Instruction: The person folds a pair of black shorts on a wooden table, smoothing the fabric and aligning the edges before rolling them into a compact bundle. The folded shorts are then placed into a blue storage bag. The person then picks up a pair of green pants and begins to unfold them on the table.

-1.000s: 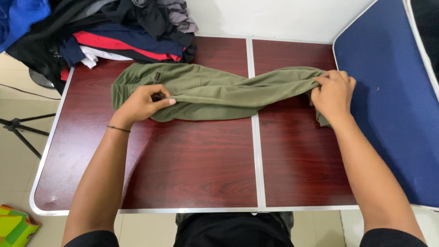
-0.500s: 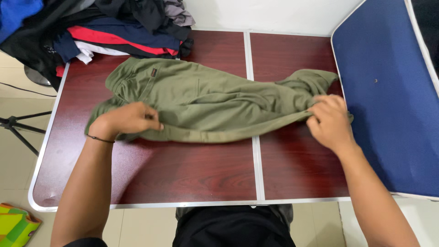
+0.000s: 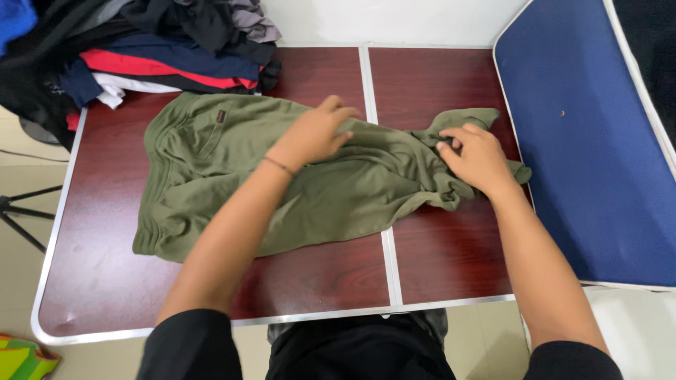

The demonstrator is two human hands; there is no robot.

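Olive garment (image 3: pixel 232 176) on table (image 3: pixel 91 281): our left hand (image 3: pixel 315 134) flat mid-cloth, fingers spread; right hand (image 3: pixel 475 158) at its far-right end, fingers pinching bunched fabric.

Olive-green garment (image 3: pixel 211 176) flat, crumpled rightward
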